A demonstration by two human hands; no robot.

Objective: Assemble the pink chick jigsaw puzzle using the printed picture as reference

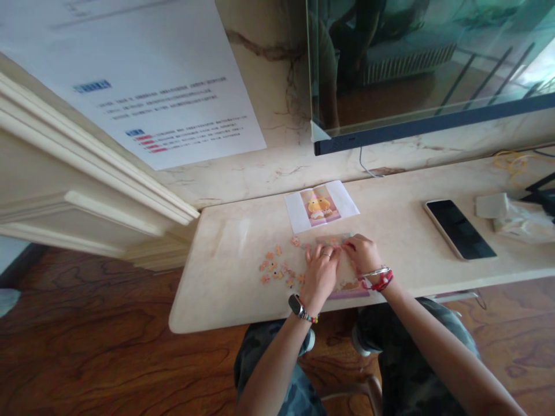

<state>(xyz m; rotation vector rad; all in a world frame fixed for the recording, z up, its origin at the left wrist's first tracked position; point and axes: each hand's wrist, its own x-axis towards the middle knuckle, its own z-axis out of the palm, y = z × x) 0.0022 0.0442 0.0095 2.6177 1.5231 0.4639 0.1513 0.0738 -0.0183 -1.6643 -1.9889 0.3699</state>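
Note:
Small orange-pink jigsaw puzzle pieces (273, 267) lie loose on the white tabletop (217, 277), left of my hands. Under and between my hands is a partly joined jigsaw puzzle (349, 293) with a purple lower edge; my hands cover much of it. My left hand (321, 274) rests over its left side, fingers stretched out and tips down on the pieces. At its upper part, my right hand (363, 254) has thumb and fingers pinched together, and whatever is between them is too small to make out. Beyond the hands lies a printed sheet (295, 215) picturing yellow chick-like figures.
A black-screened phone (462, 230) and a white plastic-wrapped packet (522, 218) lie to the right. A yellow cable (511, 163) is at the back right. Above the table hang a large screen (416, 69) and a printed notice (173, 86). The table's rounded corner (176, 323) is at the left.

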